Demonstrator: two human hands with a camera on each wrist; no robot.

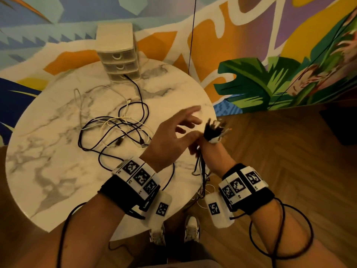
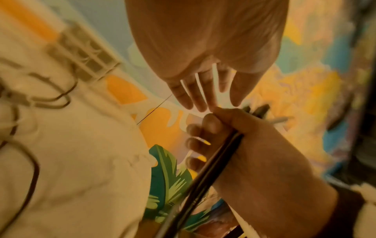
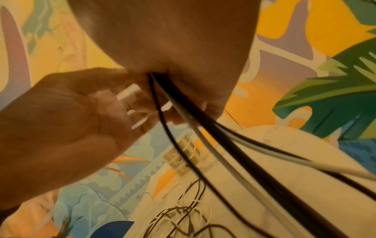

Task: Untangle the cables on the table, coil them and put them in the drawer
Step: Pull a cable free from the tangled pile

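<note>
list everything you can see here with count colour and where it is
bundle of black and white cables: one, gripped in the right hand, ends fanning above the fist, tails hanging below
tangled black and white cables: several, exact count unclear, loose on the table's middle
small beige plastic three-drawer unit: one, at the table's far edge, drawers closed
round white marble-pattern table: one, under the cables
colourful painted mural wall: behind the table
wooden herringbone floor: right of the table
left hand: open, fingers spread, beside the bundle
right hand: grips the bundle
</note>
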